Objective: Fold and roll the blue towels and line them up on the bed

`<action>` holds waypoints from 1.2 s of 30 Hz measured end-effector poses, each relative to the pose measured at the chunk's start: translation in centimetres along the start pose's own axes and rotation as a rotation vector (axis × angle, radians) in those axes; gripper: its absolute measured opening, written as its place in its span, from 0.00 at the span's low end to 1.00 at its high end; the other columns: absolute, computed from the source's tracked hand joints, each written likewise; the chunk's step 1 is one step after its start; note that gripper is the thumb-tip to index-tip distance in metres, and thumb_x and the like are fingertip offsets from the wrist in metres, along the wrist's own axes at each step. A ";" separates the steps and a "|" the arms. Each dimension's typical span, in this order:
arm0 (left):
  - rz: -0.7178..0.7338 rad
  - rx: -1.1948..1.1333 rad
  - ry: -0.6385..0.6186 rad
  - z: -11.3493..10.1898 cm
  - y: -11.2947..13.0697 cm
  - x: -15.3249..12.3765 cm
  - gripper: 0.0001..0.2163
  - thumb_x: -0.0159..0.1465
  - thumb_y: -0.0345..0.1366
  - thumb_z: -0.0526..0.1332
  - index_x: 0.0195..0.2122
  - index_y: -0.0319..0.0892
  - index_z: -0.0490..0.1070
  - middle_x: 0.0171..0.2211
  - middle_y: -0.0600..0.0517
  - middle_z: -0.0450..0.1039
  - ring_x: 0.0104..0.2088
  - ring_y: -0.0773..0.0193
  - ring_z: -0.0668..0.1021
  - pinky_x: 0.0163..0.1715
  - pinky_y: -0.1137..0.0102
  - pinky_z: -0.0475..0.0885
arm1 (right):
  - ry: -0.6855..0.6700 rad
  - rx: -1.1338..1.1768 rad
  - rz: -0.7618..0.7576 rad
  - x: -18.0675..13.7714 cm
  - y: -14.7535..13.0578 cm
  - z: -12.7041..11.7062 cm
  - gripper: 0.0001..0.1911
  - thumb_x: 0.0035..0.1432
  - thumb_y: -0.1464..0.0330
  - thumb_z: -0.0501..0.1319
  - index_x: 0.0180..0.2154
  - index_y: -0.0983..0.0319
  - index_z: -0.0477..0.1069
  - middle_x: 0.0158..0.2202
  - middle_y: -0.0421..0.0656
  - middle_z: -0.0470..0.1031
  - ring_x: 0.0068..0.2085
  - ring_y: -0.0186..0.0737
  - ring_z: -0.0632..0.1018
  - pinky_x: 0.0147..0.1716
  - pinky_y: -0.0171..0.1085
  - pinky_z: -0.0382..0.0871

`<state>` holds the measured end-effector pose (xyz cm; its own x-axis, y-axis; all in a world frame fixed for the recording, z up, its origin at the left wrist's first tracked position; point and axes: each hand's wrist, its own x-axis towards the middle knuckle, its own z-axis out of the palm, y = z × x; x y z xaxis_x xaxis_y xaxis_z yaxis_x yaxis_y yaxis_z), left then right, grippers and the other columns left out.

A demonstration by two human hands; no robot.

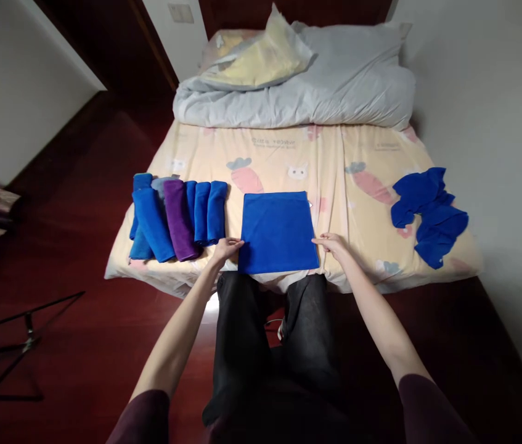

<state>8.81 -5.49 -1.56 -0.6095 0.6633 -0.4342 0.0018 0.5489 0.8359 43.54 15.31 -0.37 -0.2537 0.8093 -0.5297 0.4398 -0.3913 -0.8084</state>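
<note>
A square blue towel (277,231) lies flat at the near edge of the bed (288,159). My left hand (228,248) pinches its left side, my right hand (333,243) its right side. Rolled towels (180,219) sit on the bed's left, crumpled blue towels (440,229) on the bed's right.

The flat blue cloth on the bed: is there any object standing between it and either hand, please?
Nothing visible does. The left hand touches the flat blue cloth at its left edge, the right hand at its right edge. The rolled cloths lie to the left, the crumpled blue fabric to the right.
</note>
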 end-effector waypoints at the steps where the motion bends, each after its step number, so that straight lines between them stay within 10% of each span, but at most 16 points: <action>1: -0.004 0.005 0.019 0.2 0.6 1.3 0.21 0.41 0.48 0.79 0.31 0.40 0.79 0.31 0.45 0.82 0.39 0.52 0.83 0.38 0.68 0.75 | 0.010 0.006 -0.004 1.1 -0.6 0.2 0.29 0.36 0.64 0.82 0.34 0.60 0.66 0.18 0.27 0.59 0.19 0.25 0.58 0.18 0.29 0.49; 14: 0.024 0.011 0.179 2.9 6.9 15.3 0.17 0.49 0.40 0.76 0.38 0.37 0.79 0.36 0.44 0.82 0.33 0.60 0.81 0.34 0.68 0.77 | 0.121 0.029 -0.090 13.6 -8.0 2.8 0.20 0.40 0.68 0.82 0.33 0.66 0.78 0.19 0.32 0.69 0.17 0.23 0.61 0.14 0.27 0.52; 36: 0.211 0.029 0.259 2.1 10.0 18.2 0.09 0.55 0.32 0.73 0.36 0.36 0.79 0.34 0.47 0.81 0.36 0.58 0.82 0.42 0.64 0.80 | 0.181 -0.052 -0.207 18.6 -11.6 3.1 0.12 0.51 0.72 0.77 0.38 0.68 0.80 0.25 0.41 0.74 0.23 0.28 0.68 0.20 0.31 0.65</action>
<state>-0.58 13.14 -1.79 -0.7744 0.6147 -0.1496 0.1697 0.4297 0.8869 31.02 33.50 -1.66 -0.1868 0.9365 -0.2969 0.4400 -0.1905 -0.8776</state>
